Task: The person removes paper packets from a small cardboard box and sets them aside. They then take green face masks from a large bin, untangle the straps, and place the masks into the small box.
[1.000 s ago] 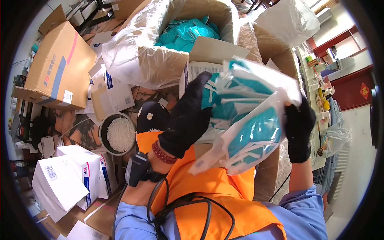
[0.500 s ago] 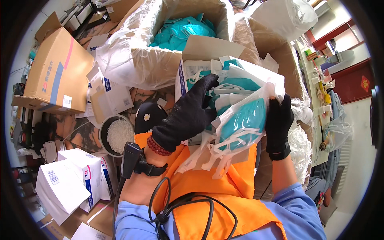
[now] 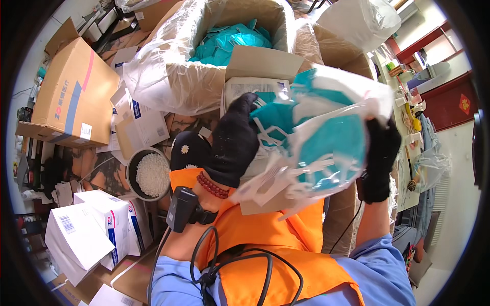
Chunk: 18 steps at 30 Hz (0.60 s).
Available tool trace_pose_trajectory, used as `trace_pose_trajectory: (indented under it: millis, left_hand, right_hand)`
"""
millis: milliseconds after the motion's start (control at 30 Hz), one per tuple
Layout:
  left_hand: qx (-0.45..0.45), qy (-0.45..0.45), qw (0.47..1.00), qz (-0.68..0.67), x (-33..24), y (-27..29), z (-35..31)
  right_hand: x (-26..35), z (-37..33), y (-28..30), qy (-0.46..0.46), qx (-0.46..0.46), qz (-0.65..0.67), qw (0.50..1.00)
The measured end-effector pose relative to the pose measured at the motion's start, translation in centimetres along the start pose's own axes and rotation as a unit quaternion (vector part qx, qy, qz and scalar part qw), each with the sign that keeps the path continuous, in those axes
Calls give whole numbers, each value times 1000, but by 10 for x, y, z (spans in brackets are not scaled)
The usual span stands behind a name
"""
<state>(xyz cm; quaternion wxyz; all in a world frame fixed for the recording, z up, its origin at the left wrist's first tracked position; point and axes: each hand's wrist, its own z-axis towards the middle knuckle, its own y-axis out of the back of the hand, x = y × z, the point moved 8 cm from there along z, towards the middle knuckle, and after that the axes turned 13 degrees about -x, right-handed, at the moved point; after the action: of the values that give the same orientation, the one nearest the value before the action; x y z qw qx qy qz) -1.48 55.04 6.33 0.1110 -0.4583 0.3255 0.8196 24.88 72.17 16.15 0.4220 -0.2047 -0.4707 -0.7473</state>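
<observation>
Closed over the edge of a bundle of packed face masks (image 3: 332,148), my right hand (image 3: 382,160) in a black glove holds it up on the right. The masks are teal with white straps, in clear and white pouches; the bundle is blurred. My left hand (image 3: 232,140), also black-gloved, bends its fingers together at the left edge of an open carton (image 3: 265,62). Beside those fingertips lies a teal mask (image 3: 274,120) with white straps; what they grip is hidden. Printed white paper (image 3: 255,86) shows inside the carton.
Ahead stands a large plastic-lined box (image 3: 191,84) with loose teal masks (image 3: 232,43). At left are a brown carton (image 3: 76,97), a pail of white pellets (image 3: 152,175) and white boxes (image 3: 81,239). A black cable (image 3: 265,255) crosses my lap.
My right hand has moved right and lower with the mask bundle, which has shifted away from the carton, baring its printed paper. My left hand's fingers have drawn together near the carton's left edge.
</observation>
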Motion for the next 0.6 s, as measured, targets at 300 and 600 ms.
trace_pose_trajectory:
  millis: [300, 600]
  left_hand:
    - [-15, -80, 986, -142, -36, -2, -2]
    - [131, -54, 983, -113, -39, -46, -26]
  right_hand:
    - [-44, 5, 11, -15, -26, 134, 991]
    - [-35, -1, 14, -16, -19, 116, 993]
